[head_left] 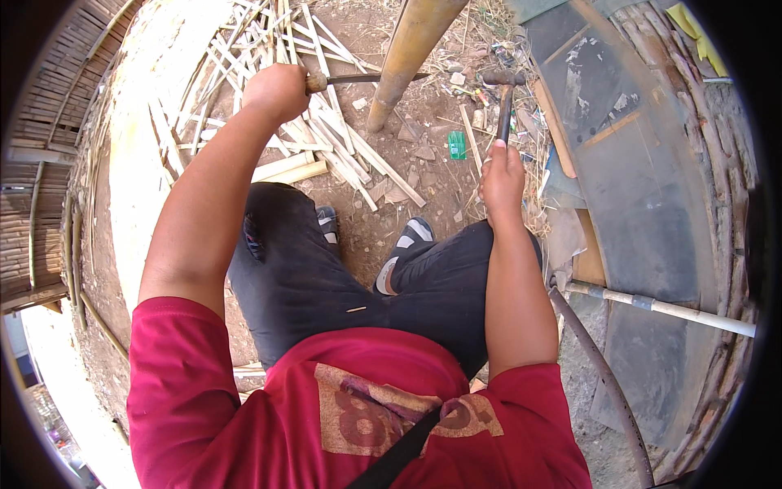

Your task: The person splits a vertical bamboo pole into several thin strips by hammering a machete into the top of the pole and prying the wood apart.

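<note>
"First, the head view: what is the left hand's condition?"
"The left hand (277,92) is clenched around the wooden handle of a knife (352,79). Its blade points rightward from that hand to a bamboo pole (415,49), the tip showing past it. Whether the blade is embedded, I cannot tell."
"And the right hand (502,183)?"
"Grasping a hammer (506,114) by its handle; the hammer's head is beyond the hand, near the knife tip but apart."
"Surroundings?"
"Pale strips (330,130) lie heaped around the left hand; dark sheets (643,204), right of the right hand."
</note>
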{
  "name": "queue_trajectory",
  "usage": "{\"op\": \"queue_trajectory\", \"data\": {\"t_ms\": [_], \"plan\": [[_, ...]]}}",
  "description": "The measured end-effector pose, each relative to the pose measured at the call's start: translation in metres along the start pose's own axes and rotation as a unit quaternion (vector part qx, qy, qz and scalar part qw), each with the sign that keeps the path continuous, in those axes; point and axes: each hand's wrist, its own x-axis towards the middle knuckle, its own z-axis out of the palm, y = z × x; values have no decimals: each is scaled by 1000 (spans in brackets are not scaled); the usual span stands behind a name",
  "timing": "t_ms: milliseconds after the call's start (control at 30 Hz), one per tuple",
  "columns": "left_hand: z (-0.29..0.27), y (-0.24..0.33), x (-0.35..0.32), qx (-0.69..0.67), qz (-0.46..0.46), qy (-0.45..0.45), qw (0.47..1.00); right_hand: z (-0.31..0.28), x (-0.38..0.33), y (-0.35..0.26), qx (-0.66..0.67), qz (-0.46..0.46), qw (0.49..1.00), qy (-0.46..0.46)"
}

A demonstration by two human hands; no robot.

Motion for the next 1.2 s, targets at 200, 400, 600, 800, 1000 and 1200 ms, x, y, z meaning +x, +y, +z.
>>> {"op": "queue_trajectory", "data": {"t_ms": [200, 400, 600, 800, 1000, 1200], "plan": [[3, -23, 41, -12, -50, -33, 998, 1, 9, -9, 31, -9, 999, -20], [6, -44, 38, -42, -82, -63, 994, 29, 26, -62, -87, -144, 983, -73], [18, -34, 18, -30, -7, -9, 999, 44, 32, -77, -86, -167, 978, -93], [26, -46, 17, -39, -28, -9, 999, 30, 33, -57, -133, -119, 978, -109], [30, -49, 10, -49, -47, -1, 998, 66, 33, -54, -123, -184, 973, -63], [39, -56, -2, -65, -69, -10, 995, 93, 48, -19, -244, -188, 949, -65]]}}
